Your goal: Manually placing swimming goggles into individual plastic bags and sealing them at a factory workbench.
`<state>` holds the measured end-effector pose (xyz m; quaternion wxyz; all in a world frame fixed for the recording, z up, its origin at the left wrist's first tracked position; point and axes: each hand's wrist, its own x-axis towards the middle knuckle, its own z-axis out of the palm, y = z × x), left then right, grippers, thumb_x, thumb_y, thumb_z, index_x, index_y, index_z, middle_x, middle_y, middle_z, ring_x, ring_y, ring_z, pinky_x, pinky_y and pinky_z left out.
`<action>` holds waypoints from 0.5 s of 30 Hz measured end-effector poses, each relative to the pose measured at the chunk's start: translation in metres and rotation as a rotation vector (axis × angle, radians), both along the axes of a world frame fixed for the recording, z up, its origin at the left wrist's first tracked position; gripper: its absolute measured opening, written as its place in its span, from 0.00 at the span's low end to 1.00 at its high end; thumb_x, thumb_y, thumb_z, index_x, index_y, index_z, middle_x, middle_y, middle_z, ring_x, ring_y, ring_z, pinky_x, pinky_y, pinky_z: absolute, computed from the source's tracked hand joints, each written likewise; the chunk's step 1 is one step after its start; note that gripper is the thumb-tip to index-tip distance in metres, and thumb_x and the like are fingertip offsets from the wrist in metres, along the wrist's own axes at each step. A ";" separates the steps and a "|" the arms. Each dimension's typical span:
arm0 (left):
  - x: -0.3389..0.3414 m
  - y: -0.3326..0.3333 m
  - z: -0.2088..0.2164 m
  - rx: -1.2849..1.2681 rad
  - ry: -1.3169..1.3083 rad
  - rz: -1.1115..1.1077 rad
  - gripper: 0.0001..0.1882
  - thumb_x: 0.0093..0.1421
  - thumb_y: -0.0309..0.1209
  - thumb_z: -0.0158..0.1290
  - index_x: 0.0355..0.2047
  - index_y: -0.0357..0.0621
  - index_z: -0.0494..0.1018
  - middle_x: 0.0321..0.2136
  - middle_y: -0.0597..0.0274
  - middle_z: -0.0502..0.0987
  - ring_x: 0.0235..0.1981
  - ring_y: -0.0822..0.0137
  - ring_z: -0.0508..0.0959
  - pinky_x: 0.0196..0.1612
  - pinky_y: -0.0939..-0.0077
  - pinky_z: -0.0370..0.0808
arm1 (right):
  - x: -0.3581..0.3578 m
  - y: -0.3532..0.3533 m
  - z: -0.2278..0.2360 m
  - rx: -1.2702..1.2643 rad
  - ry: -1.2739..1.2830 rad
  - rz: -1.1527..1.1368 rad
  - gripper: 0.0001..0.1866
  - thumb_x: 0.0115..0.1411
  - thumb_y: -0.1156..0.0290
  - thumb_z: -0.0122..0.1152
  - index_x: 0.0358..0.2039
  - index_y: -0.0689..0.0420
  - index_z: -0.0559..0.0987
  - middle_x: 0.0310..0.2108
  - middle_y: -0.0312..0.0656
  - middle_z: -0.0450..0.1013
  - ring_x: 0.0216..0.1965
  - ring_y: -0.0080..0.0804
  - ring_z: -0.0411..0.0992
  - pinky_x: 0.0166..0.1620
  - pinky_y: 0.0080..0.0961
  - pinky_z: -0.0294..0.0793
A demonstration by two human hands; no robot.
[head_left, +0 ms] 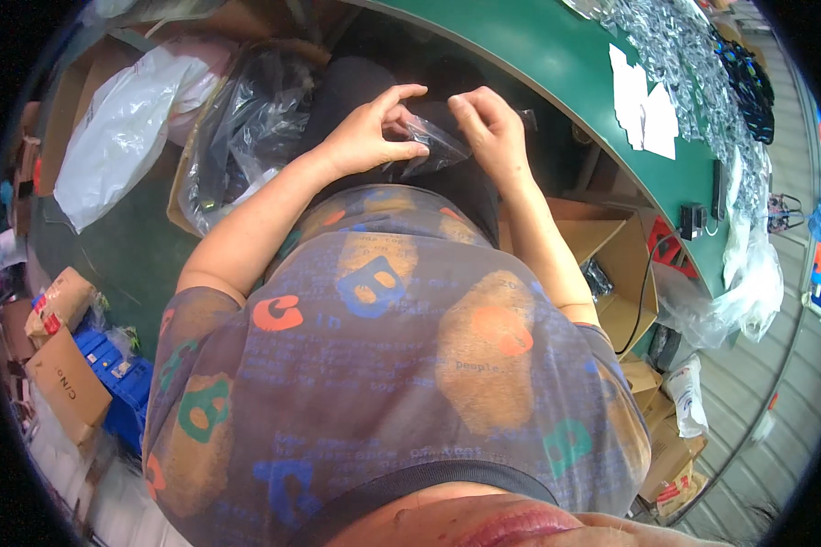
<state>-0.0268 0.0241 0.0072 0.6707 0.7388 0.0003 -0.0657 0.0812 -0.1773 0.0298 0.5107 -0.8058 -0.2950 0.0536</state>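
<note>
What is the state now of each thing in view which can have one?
Left hand: thumb and forefinger apart
Right hand: fingers curled, grip unclear
Small clear bag: creased, between them
Carton at right: open
Clear plastic at left: crumpled
White bag at left: creased
White sheets: flat on green table

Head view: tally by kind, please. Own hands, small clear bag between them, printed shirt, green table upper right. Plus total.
Hands: 2 (left hand, right hand)
Small clear bag: 1
Printed shirt: 1
Green table: 1
Total: 5
</note>
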 end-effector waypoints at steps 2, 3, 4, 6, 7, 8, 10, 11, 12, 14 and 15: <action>0.002 -0.002 0.001 0.021 0.018 -0.013 0.46 0.56 0.24 0.68 0.71 0.46 0.56 0.41 0.60 0.81 0.47 0.69 0.80 0.56 0.71 0.76 | -0.003 0.002 0.005 -0.034 -0.090 0.164 0.12 0.62 0.61 0.68 0.36 0.57 0.85 0.29 0.42 0.77 0.30 0.38 0.78 0.35 0.33 0.75; 0.002 -0.002 0.000 0.021 0.016 -0.014 0.46 0.56 0.24 0.68 0.71 0.46 0.56 0.41 0.60 0.81 0.47 0.69 0.80 0.56 0.71 0.76 | -0.010 0.002 0.015 -0.164 -0.006 0.217 0.11 0.63 0.65 0.67 0.40 0.59 0.84 0.34 0.42 0.77 0.37 0.34 0.77 0.42 0.30 0.74; 0.002 -0.002 -0.001 0.008 0.012 -0.012 0.46 0.56 0.24 0.68 0.71 0.46 0.56 0.42 0.59 0.81 0.48 0.69 0.80 0.56 0.71 0.76 | -0.013 0.005 0.019 -0.222 0.001 0.261 0.11 0.63 0.64 0.66 0.39 0.58 0.85 0.34 0.43 0.77 0.37 0.35 0.77 0.42 0.31 0.74; 0.003 -0.003 -0.002 -0.004 0.005 -0.011 0.46 0.56 0.24 0.68 0.71 0.46 0.56 0.42 0.59 0.81 0.48 0.69 0.80 0.56 0.71 0.76 | -0.012 0.008 0.007 -0.168 -0.151 0.285 0.09 0.63 0.67 0.66 0.39 0.58 0.84 0.34 0.40 0.77 0.37 0.30 0.76 0.42 0.28 0.74; 0.004 -0.003 -0.002 0.007 0.000 -0.015 0.45 0.56 0.23 0.68 0.71 0.46 0.57 0.42 0.59 0.81 0.48 0.69 0.80 0.57 0.71 0.76 | -0.011 0.007 0.004 -0.013 -0.049 0.230 0.08 0.64 0.68 0.66 0.39 0.58 0.84 0.34 0.37 0.76 0.37 0.27 0.75 0.43 0.26 0.74; 0.005 -0.003 -0.002 0.018 -0.005 -0.019 0.45 0.56 0.23 0.68 0.71 0.46 0.57 0.42 0.59 0.81 0.48 0.69 0.80 0.57 0.71 0.76 | -0.009 0.007 0.001 0.142 0.052 0.174 0.08 0.65 0.69 0.66 0.40 0.59 0.84 0.34 0.34 0.76 0.38 0.24 0.74 0.43 0.24 0.74; 0.003 -0.002 0.001 0.028 -0.002 -0.011 0.44 0.56 0.23 0.67 0.70 0.45 0.58 0.43 0.59 0.81 0.48 0.69 0.80 0.57 0.71 0.76 | 0.001 0.004 0.002 0.332 0.284 0.070 0.07 0.66 0.70 0.65 0.38 0.60 0.84 0.34 0.36 0.77 0.38 0.25 0.76 0.43 0.25 0.74; 0.001 -0.001 0.002 0.036 -0.003 -0.005 0.43 0.57 0.23 0.67 0.70 0.45 0.58 0.44 0.59 0.81 0.48 0.69 0.80 0.57 0.71 0.75 | 0.003 0.000 0.000 0.267 0.221 0.095 0.08 0.65 0.68 0.66 0.39 0.60 0.84 0.34 0.37 0.76 0.37 0.27 0.76 0.43 0.25 0.74; 0.001 0.002 -0.001 0.039 -0.005 -0.003 0.43 0.57 0.23 0.67 0.70 0.45 0.58 0.44 0.59 0.81 0.48 0.69 0.80 0.57 0.71 0.75 | 0.006 -0.003 0.001 0.203 0.152 0.121 0.10 0.64 0.66 0.68 0.40 0.59 0.84 0.34 0.38 0.76 0.37 0.28 0.76 0.42 0.26 0.74; 0.000 0.010 -0.012 -0.037 -0.033 -0.011 0.40 0.57 0.23 0.67 0.68 0.43 0.60 0.45 0.58 0.80 0.49 0.68 0.80 0.57 0.71 0.75 | 0.002 -0.013 0.001 -0.090 -0.046 0.254 0.13 0.61 0.62 0.70 0.41 0.58 0.85 0.33 0.40 0.75 0.36 0.32 0.76 0.42 0.29 0.75; 0.002 0.012 -0.014 -0.037 -0.036 -0.015 0.40 0.57 0.23 0.67 0.68 0.43 0.60 0.45 0.58 0.80 0.49 0.68 0.80 0.57 0.71 0.75 | -0.002 -0.018 -0.004 -0.158 0.014 0.273 0.15 0.59 0.59 0.71 0.41 0.56 0.85 0.33 0.42 0.75 0.36 0.35 0.76 0.41 0.31 0.75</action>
